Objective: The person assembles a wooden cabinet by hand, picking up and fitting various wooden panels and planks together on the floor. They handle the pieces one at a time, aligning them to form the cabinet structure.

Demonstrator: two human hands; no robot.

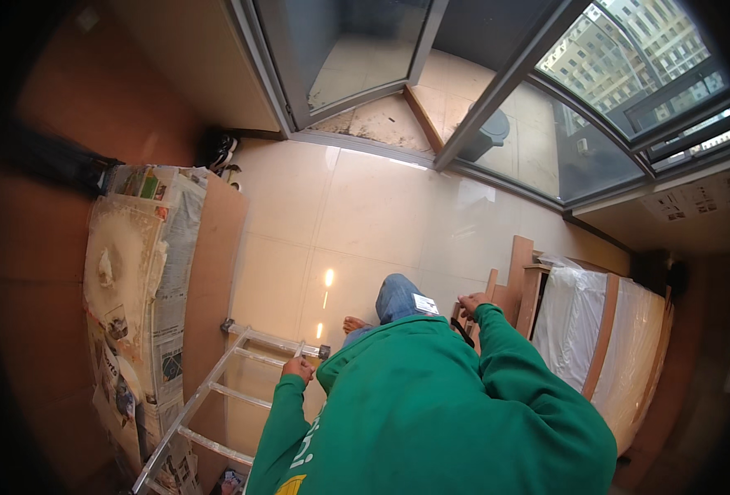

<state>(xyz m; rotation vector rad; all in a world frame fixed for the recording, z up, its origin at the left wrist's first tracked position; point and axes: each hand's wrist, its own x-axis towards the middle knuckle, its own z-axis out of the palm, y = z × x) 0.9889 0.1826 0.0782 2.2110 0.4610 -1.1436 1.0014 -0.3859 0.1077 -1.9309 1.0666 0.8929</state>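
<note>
My left hand (pixel 299 370) is closed beside the upper end of an aluminium ladder (pixel 237 399). A thin, pale, pointed thing sticks up from its fingers, too small to name. My right hand (pixel 469 305) is raised at my right side with its fingers curled in, close to some wooden boards (pixel 517 276). What it holds, if anything, is hidden. A black strap (pixel 462 332) hangs just below it. Over the knee of my blue jeans (pixel 395 299) shows a small white card (pixel 424 304). One bare foot (pixel 353 324) stands on the tiles.
Newspaper and a stained sheet cover a large boxy piece (pixel 126 256) at left, with a brown panel (pixel 208 247) along its side. Plastic-wrapped furniture (pixel 571 313) stands at right. Ahead, a framed glass door (pixel 348 58) opens toward a balcony with a grey bin (pixel 490 132).
</note>
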